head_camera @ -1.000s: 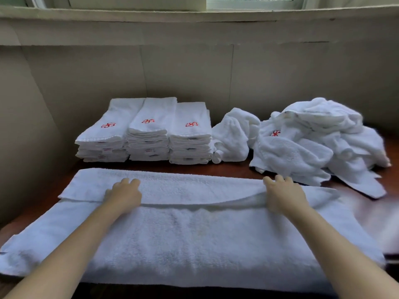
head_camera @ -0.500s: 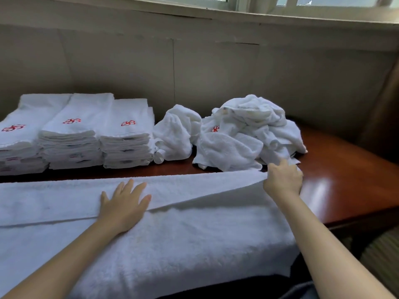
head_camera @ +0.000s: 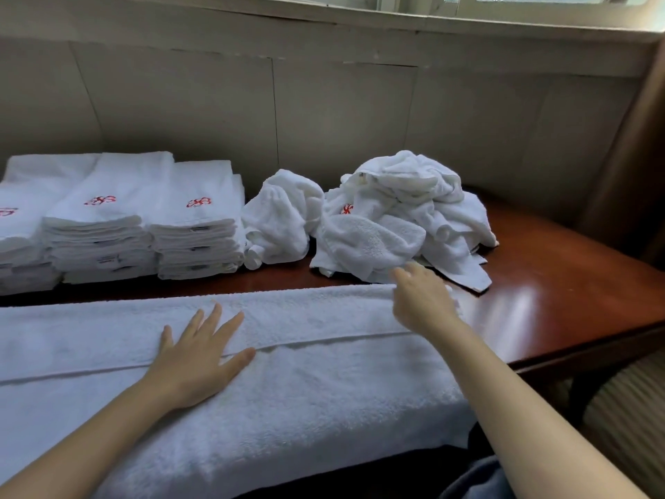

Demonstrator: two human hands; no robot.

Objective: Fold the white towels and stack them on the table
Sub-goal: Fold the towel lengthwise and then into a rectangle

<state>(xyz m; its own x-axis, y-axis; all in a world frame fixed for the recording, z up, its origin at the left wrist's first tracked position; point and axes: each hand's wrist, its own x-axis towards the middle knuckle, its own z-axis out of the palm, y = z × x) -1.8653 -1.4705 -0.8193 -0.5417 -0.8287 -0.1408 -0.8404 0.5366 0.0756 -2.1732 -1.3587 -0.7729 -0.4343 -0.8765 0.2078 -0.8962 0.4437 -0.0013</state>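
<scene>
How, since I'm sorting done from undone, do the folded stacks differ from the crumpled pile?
The folded stacks lie flat and squared; the loose pile is crumpled and heaped. The folded stacks show red logos on top; the loose pile shows one at its side. Both are white, on the table.

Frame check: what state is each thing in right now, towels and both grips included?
Spread towel: far part folded over toward the person, lying flat.
Left grip: flat, fingers spread, pressing the spread towel.
Right grip: at that towel's far right corner, blurred; hold unclear.
Folded stacks: three, neat, side by side.
Loose pile: crumpled, unfolded.
Small towel: bunched, unfolded.
</scene>
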